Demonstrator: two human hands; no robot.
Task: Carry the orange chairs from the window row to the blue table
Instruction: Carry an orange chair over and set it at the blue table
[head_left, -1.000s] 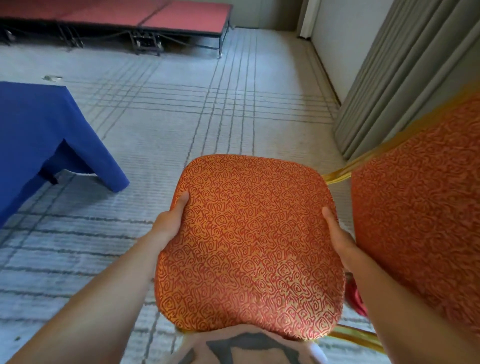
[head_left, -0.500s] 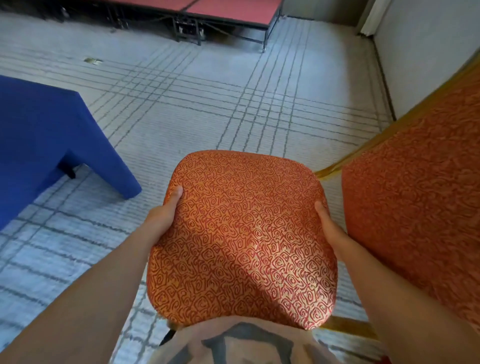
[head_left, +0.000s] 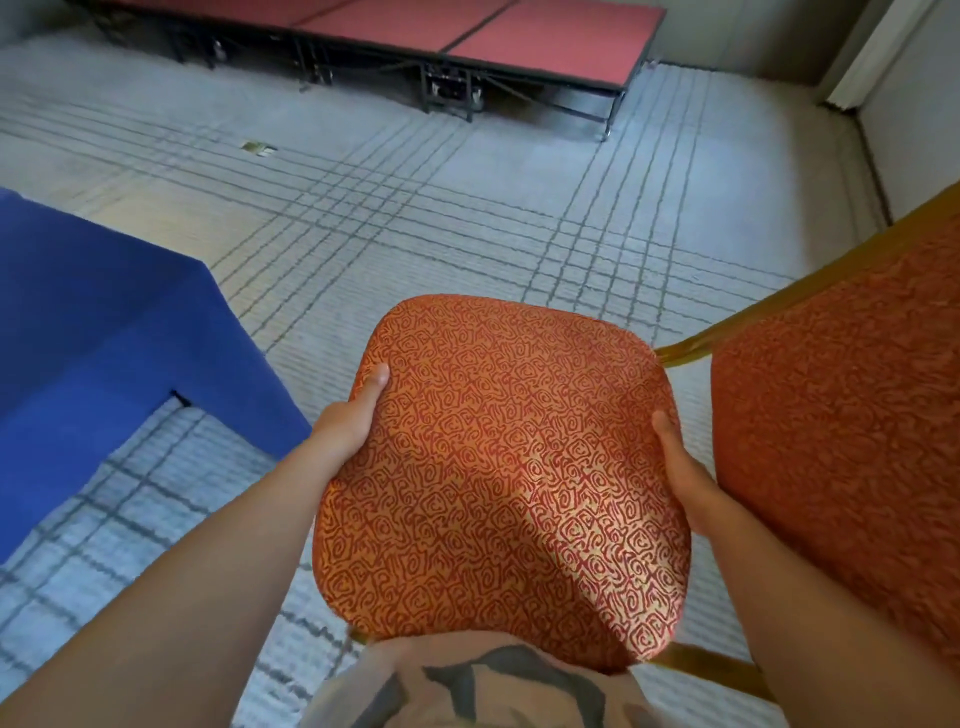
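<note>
I hold an orange chair with a red swirl pattern in front of my body; its seat (head_left: 498, 467) faces up and its backrest (head_left: 841, 447) with a gold frame fills the right side. My left hand (head_left: 348, 421) grips the seat's left edge, thumb on top. My right hand (head_left: 680, 478) grips the seat's right edge, fingers hidden underneath. The chair is off the carpet. The blue table (head_left: 104, 332), draped in a blue cloth, stands to the left, its near corner close to my left forearm.
Grey carpet with dark grid lines (head_left: 493, 208) stretches ahead. A low red stage platform on black metal legs (head_left: 467, 36) runs along the far wall. A wall and pale curtain edge (head_left: 872, 57) stand at the far right.
The view has swung left: the blue table is closer and larger, the grey curtains on the right have left view. Both hands keep their grip on the seat.
</note>
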